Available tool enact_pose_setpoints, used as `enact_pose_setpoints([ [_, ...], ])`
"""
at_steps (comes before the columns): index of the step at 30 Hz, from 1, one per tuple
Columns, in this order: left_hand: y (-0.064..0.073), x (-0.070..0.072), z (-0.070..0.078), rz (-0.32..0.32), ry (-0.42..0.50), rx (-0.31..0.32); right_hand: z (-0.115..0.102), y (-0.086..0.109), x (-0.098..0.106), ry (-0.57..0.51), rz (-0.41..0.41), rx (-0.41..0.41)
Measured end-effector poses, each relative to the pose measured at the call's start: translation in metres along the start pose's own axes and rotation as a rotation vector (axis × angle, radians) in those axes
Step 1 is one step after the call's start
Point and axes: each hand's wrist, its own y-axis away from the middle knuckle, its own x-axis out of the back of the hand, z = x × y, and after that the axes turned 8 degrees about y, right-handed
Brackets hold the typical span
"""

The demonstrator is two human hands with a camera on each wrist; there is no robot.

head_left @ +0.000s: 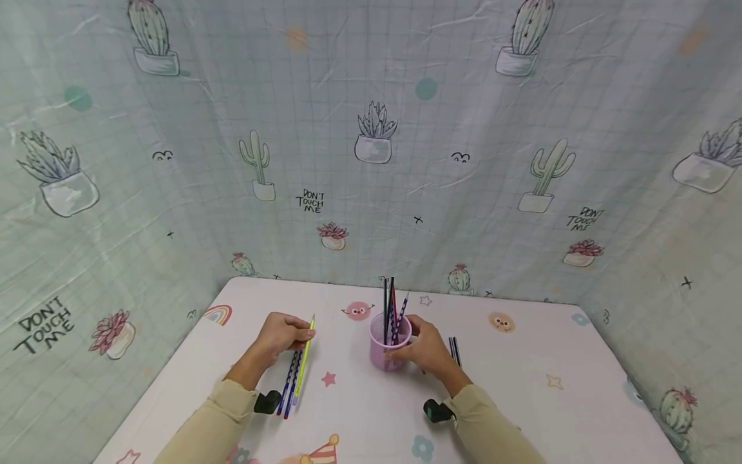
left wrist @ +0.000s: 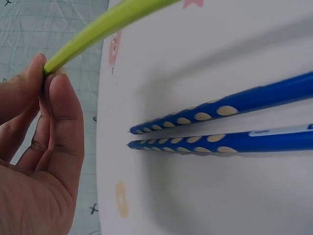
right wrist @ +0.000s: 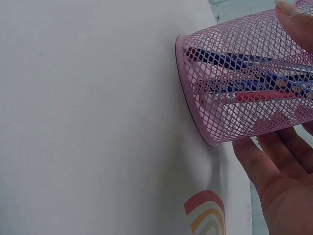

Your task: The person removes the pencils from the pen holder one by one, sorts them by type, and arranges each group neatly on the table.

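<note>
My left hand (head_left: 282, 334) pinches the yellow pencil (head_left: 304, 364) near its tip, beside 2 blue pencils (left wrist: 264, 95); my right hand (head_left: 428, 343) grips the upright cup (head_left: 379, 356). Remotely, I should steady the cup and pinch lightly.

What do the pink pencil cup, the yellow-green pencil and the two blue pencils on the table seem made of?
Pink pencil cup: probably coated metal, judging by its diamond mesh, though plastic is possible.
Yellow-green pencil: perhaps painted wood; only a smooth, softly shiny coat shows.
Blue pencils: likely painted wood, since the oval cutouts look pale tan.
</note>
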Motion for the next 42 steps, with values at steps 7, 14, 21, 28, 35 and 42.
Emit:
enact_pose_setpoints([
  [7,-0.002,-0.003,-0.01,0.004,0.021,0.009,-0.001,0.0,0.003,0.001,0.012,-0.018],
  [14,-0.002,-0.004,-0.017,0.06,0.043,0.036,-0.002,0.0,0.003,0.006,0.013,-0.019],
  [21,-0.004,-0.003,-0.025,0.109,-0.051,0.068,-0.001,-0.002,0.002,0.026,0.023,0.0],
  [28,-0.008,0.0,-0.031,0.137,-0.198,0.045,-0.004,-0.003,0.002,0.019,0.025,-0.005],
  [35,-0.01,0.002,-0.037,0.156,-0.335,0.006,-0.005,-0.002,0.002,0.009,0.022,-0.025],
  [42,-0.008,0.007,-0.042,0.171,-0.387,-0.032,-0.001,0.001,-0.001,-0.001,0.006,-0.032],
])
